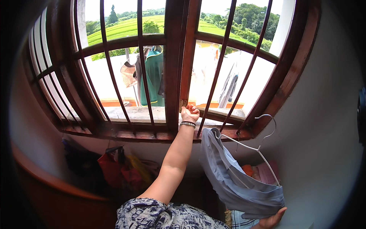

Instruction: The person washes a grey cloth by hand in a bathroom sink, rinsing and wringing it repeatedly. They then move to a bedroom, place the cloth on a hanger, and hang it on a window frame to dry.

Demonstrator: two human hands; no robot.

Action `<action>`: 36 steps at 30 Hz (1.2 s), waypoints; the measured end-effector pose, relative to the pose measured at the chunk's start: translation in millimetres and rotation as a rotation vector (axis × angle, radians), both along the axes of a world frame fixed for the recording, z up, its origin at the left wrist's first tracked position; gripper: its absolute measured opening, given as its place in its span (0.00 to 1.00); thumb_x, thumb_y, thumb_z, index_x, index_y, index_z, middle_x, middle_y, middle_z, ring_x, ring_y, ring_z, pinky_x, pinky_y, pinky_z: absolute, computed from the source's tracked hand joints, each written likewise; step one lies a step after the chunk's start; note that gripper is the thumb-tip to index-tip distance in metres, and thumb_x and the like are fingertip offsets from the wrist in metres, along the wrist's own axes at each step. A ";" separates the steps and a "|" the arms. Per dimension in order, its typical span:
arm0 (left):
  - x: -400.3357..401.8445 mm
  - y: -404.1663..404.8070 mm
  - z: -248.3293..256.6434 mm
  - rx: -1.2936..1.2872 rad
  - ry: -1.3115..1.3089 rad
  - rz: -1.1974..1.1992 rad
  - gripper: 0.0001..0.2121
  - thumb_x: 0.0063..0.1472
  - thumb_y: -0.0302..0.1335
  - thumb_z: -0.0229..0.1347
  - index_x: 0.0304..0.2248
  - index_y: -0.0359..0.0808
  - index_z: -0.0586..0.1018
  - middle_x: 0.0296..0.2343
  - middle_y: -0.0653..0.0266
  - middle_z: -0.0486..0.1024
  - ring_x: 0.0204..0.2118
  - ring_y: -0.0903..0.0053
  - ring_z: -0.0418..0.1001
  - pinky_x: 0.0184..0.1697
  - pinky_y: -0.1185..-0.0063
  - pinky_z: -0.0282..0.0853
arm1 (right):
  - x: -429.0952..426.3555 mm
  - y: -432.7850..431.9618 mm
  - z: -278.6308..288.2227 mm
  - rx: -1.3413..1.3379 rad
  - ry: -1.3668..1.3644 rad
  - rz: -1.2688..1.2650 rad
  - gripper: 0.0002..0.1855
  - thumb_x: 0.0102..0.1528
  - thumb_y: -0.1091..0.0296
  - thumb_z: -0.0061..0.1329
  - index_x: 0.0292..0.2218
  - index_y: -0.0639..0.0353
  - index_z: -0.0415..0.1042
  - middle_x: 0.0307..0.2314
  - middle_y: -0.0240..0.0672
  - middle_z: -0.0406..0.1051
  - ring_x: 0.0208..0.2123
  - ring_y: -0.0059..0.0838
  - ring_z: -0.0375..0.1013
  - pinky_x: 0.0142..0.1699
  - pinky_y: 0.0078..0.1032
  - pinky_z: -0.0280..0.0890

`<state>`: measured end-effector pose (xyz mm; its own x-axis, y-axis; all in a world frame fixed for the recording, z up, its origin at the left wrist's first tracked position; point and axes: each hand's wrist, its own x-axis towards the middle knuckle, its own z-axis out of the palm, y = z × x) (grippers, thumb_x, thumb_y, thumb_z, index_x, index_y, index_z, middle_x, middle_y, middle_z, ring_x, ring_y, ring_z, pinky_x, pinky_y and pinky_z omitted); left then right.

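My left hand (190, 113) reaches between the window bars with curled fingers at the lower corner of a wooden window sash (186, 65), beside a small metal fitting (184, 102). A beaded bracelet (188, 124) circles that wrist. This sash stands swung outward, its bottom rail slanting away from the frame. At the lower right, my right hand (273, 219) grips the edge of a grey-blue garment (237, 183), its fingers partly hidden by the cloth. The garment is stretched on a white hanger (258, 149), whose hook points up near the wall.
Dark vertical window bars (220, 65) cross the opening. Bags (110, 164) hang below the sill at left, near a curved wooden edge (57, 183). Pink and orange cloth items (264, 173) lie behind the garment. Outside hang clothes, including a green shirt (153, 77).
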<state>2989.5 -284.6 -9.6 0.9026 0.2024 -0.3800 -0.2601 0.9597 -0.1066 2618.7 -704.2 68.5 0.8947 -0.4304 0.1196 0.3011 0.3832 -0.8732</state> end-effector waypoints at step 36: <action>-319.9 -82.0 198.9 1.819 -0.381 -0.213 0.16 0.46 0.16 0.43 0.38 0.32 0.64 0.41 0.60 0.60 0.44 0.79 0.63 0.50 0.77 0.59 | 85.3 153.1 35.6 -0.637 -0.972 0.794 0.39 0.44 0.38 0.51 0.43 0.69 0.66 0.43 0.55 0.61 0.41 0.46 0.68 0.44 0.35 0.65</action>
<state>2669.6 -366.6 189.3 0.9375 -0.0373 0.3459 -0.3473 -0.0414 0.9368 2704.1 -551.1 104.1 0.3188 0.5049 0.8021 0.7693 0.3566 -0.5302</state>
